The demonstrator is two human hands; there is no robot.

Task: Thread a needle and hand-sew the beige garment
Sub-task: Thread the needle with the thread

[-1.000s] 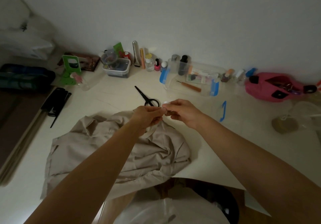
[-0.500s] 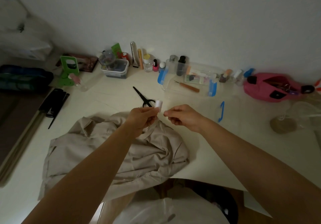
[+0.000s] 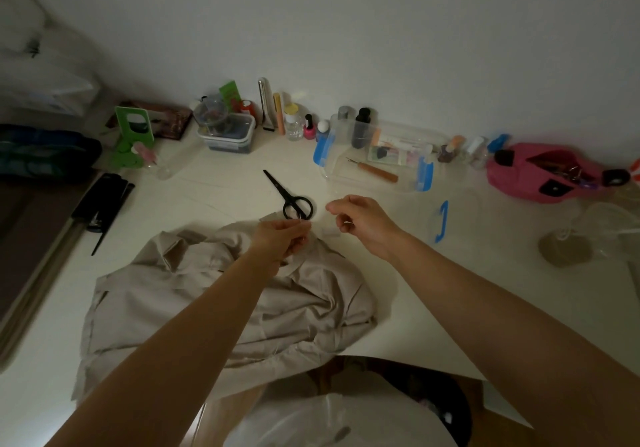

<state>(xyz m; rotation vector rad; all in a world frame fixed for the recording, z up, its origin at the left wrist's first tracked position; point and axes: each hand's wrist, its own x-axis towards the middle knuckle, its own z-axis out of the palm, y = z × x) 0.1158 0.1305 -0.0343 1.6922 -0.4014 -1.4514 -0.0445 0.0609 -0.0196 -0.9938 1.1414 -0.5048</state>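
Garment: the beige garment (image 3: 214, 294) lies crumpled on the table (image 3: 433, 290) nearest me, not yet sewn.
Left hand: my left hand (image 3: 277, 240) pinches the needle (image 3: 300, 222) at its fingertips, above the collar.
Needle axis: near upright, free end pointing away toward the scissors (image 3: 291, 197).
Change: the white thread spool (image 3: 327, 232) has left my left hand and lies between my hands, so I judge threading comes next.
Right hand: my right hand (image 3: 363, 224) has drawn apart, fingers curled. I cannot tell whether it holds thread.

Dimly lit. Plain pale grey painted wall (image 3: 381, 30) behind, meeting a smooth cream-white counter (image 3: 485, 294) along its far edge. Dark brown floor strip (image 3: 31, 224) off to the left, beside the counter's edge.
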